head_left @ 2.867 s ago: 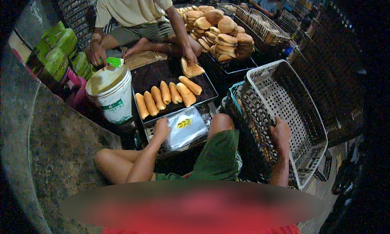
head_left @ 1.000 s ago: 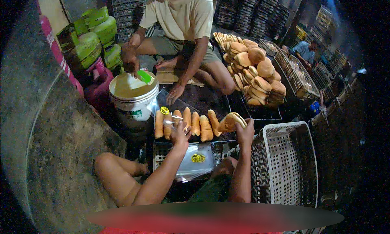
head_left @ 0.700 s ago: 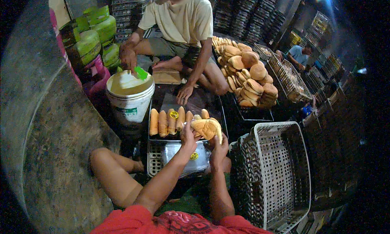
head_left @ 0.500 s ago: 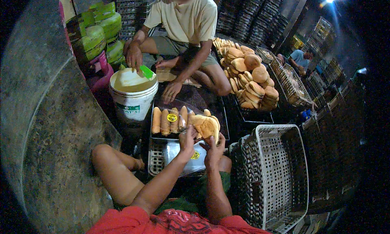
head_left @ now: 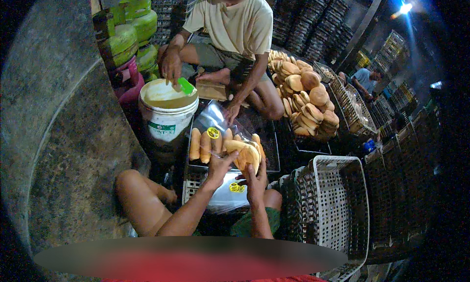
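My left hand (head_left: 220, 165) grips a clear plastic bag (head_left: 215, 116) with a yellow label, held over a row of long bread rolls (head_left: 205, 145) on a dark metal tray (head_left: 271, 154). My right hand (head_left: 255, 176) holds a flat, folded bun (head_left: 246, 155) against the bag's mouth, beside my left fingers. Whether the bun is inside the bag I cannot tell. Below both hands lies a pile of clear bags (head_left: 225, 196) with yellow labels on a plastic crate (head_left: 188, 189).
Across sits a co-worker (head_left: 230, 32), one hand holding a green tool (head_left: 186, 86) over a white bucket (head_left: 166, 120), the other by the bag. Piled buns (head_left: 306, 96) stand behind right, an empty basket (head_left: 340, 213) at right, green gas cylinders (head_left: 122, 47) at left. Another person (head_left: 364, 79) works farther back.
My right hand left the basket and now holds a bun, moved leftward to meet my left hand. A bag rose from below into my left hand. The co-worker's lower hand went from bread to beside it.
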{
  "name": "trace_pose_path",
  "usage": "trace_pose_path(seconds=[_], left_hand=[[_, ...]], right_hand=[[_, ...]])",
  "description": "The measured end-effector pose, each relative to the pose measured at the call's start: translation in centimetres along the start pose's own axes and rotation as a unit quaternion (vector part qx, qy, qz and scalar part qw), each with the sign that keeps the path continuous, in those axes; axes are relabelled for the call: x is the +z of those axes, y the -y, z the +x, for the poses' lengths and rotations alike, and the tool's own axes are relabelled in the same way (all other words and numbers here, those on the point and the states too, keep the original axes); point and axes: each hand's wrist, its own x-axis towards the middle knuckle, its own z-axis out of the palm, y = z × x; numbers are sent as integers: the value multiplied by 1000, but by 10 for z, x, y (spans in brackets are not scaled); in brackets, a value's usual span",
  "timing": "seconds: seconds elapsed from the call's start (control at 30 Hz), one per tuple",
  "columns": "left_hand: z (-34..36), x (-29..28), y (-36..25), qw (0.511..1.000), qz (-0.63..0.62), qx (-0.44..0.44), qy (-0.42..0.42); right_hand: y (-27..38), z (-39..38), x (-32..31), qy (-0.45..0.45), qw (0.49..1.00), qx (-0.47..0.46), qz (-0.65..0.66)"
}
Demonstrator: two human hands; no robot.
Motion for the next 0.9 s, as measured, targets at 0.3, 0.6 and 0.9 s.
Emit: trace_pose_path(seconds=[0.3, 0.6, 0.9], left_hand=[[-13, 1, 8, 983, 86, -25, 158], [-8, 34, -12, 966, -242, -6, -88], [-41, 59, 15, 989, -111, 0, 96]], right_hand=[[6, -9, 11, 24, 998, 41, 35], [-12, 4, 10, -89, 985, -2, -147], [66, 15, -56, -87, 923, -110, -357]])
